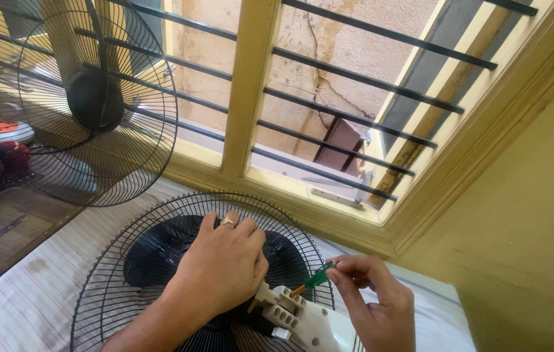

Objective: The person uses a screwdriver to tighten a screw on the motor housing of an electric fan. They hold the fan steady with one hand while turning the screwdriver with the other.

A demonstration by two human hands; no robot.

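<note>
Two hands at a fan laid flat on a striped bench under a barred window.

Head view: the left hand (221, 270) lies palm-down with fingers curled over the black hub inside the wire fan guard (104, 274), a ring on one finger; it grips the hub area, though what sits under the palm is hidden. The right hand (375, 303) pinches a small green-handled screwdriver (316, 277) between thumb and fingertips, its orange shaft angled down to the white plastic fan body (303, 319) at the bench's near edge. The guard holds dark blades (153, 251) within its wires. Toward the far left corner a second fan guard (75, 98) stands upright against the window bars (329, 107), blocking part of the sill. A yellow wall (524, 228) rises at the right.
</note>
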